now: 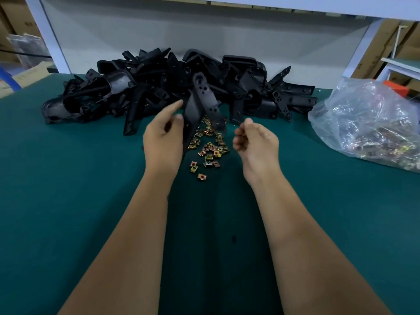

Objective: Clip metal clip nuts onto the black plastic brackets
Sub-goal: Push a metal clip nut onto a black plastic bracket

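— Boxes (13,23) of brown card sit in the upper left of the frame. What comes next as you look to the right?

— A big green table (68,178) fills most of the frame. At the back of it, from the left to past the middle, lies a heap of black brackets (141,87), all jumbled on top of each other.

— And the hands?

— Two bare arms reach in from the bottom. The left hand (162,142) is just left of the middle. Its fingers and thumb are closed on one black bracket (202,103), and the first finger sticks out a bit. That bracket stands up tall, tilted, in front of the heap.

— Where are the little metal bits?

— The clip nuts (209,146) lie in a small loose pile on the table, right between the two hands and under the held bracket. They look gold and coppery.

— What about the other hand?

— The right hand (256,144) is just right of the middle, near the nuts. Its fingers are curled in, half closed. I cannot tell if it has a nut inside.

— Anything more on the right?

— A clear plastic bag (368,119) sits at the right edge, with many more small metal pieces inside.
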`<state>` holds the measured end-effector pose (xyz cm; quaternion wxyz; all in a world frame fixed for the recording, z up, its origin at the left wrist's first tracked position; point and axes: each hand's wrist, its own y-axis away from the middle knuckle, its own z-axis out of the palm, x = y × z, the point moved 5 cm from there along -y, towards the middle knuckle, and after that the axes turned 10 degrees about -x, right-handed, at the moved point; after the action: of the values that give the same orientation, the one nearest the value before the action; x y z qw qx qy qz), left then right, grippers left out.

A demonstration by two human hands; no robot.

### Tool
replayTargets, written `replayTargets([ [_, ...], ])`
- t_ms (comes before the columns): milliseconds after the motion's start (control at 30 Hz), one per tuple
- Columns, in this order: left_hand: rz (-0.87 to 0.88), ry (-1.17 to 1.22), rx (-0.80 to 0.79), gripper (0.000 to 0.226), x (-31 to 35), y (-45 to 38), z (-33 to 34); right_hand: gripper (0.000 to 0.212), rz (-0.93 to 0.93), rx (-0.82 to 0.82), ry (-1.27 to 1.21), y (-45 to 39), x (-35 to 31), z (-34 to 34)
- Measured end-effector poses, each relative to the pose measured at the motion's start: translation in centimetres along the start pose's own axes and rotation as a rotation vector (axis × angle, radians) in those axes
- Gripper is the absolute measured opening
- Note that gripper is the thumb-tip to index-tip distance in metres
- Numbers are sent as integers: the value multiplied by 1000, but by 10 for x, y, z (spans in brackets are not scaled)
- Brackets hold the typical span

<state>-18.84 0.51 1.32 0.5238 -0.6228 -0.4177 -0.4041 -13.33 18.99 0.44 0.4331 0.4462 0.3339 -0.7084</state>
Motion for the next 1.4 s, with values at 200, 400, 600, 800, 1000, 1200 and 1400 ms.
replayTargets([
  [200,53,-190,-83,30,7,7,15,27,-17,-166,168,1,4,18],
  [400,48,-385,-113,29,4,8,15,26,-62,-181,264,1,-4,15],
  [600,22,-22,193,65,8,8,-6,6,43,131,-542,0,5,-10],
  [800,-264,662,-280,85,-5,5,26,13,52,-233,-413,6,8,28],
  [1000,-323,907,61,34,-17,-1,10,4,-79,-278,407,14,17,50],
  [1200,-379,984,214,18,-29,-6,-4,34,8,-573,1302,14,30,51],
  [1400,-410,915,133,22,-34,-1,23,10,-118,-386,1244,8,29,49],
])
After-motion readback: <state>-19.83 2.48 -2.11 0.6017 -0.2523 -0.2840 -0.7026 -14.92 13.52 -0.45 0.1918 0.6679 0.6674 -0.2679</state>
